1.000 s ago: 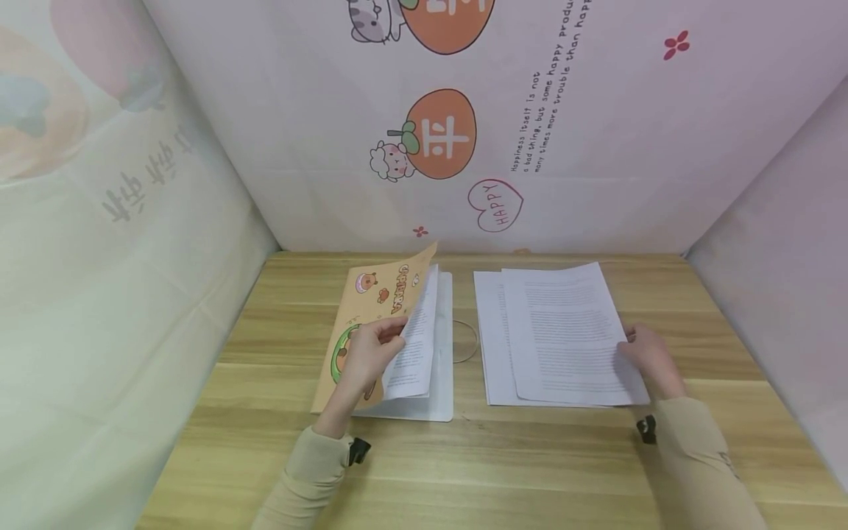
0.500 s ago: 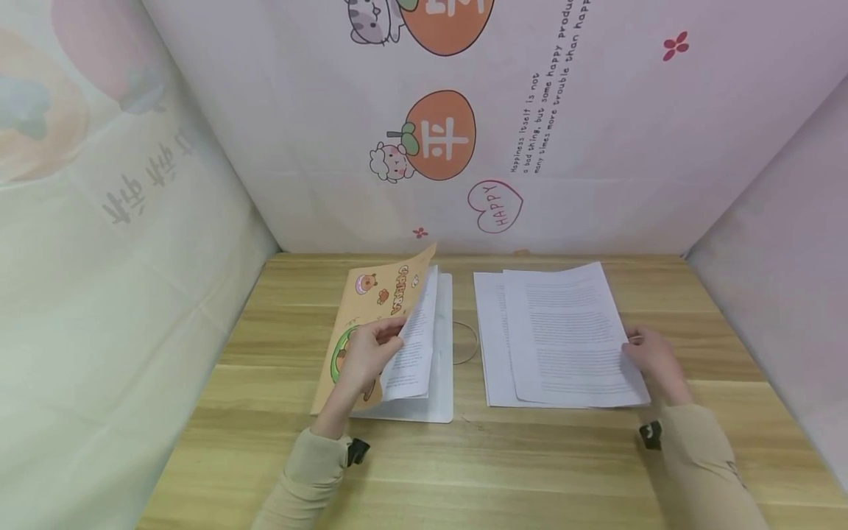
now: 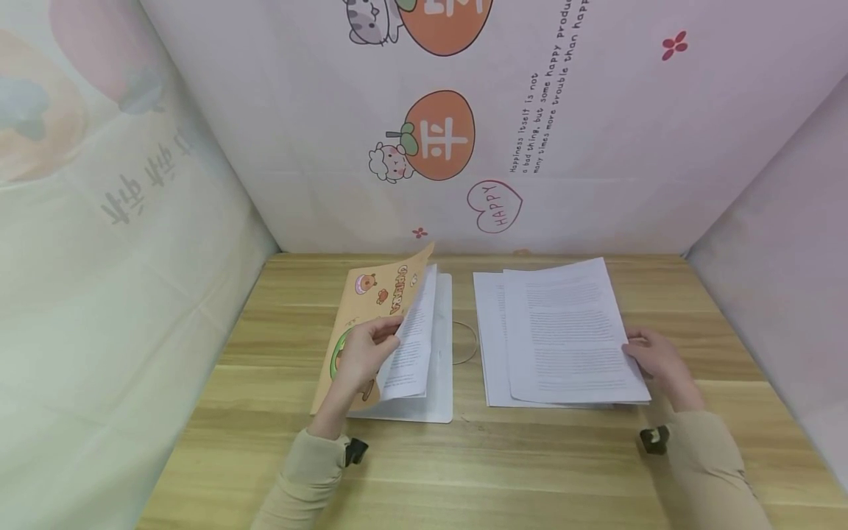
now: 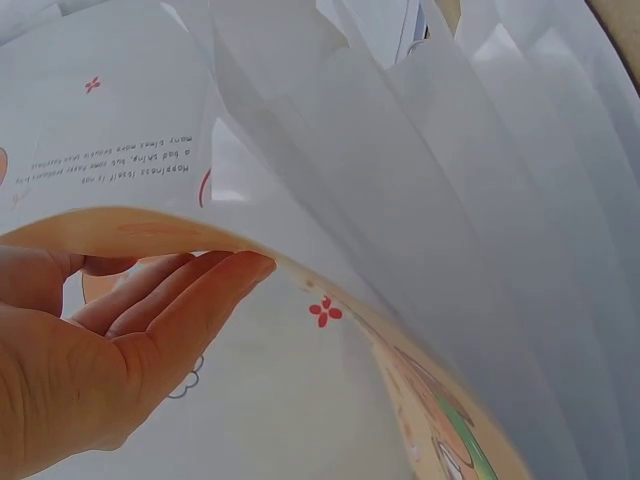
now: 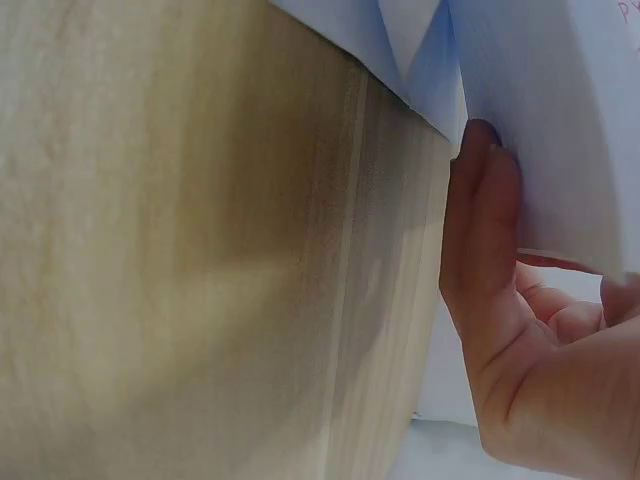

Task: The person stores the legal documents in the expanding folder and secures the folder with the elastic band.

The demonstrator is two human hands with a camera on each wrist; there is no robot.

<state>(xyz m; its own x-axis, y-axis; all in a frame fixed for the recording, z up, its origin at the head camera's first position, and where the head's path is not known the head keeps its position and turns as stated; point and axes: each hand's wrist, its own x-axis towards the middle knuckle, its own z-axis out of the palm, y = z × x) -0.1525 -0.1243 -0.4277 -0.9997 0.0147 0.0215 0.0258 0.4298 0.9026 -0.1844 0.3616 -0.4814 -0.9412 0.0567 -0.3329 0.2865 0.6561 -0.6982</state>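
Note:
My left hand (image 3: 361,353) pinches the raised right edge of an orange cartoon cover (image 3: 367,302) on a folder. Under the lifted cover, printed white pages (image 3: 414,361) show, and a whitish back panel (image 3: 442,383) lies flat. The left wrist view has this hand (image 4: 130,350) at the curved cover (image 4: 110,225), beside several fanned pages (image 4: 400,200). On the right, my right hand (image 3: 662,364) grips the right edge of the top printed sheets (image 3: 570,331), slightly raised over other sheets (image 3: 492,353). In the right wrist view, fingers (image 5: 490,200) lie behind the paper (image 5: 540,130).
A thin tan loop (image 3: 476,342) lies between folder and sheets on the wooden table (image 3: 530,471). A white printed backdrop (image 3: 583,206) stands behind, with white cloth walls (image 3: 165,294) at both sides. A small black device (image 3: 355,450) sits at each wrist.
My right hand has moved slightly right, and the upper right corner of the top sheets has risen a little. The left hand and the cover have barely shifted leftward.

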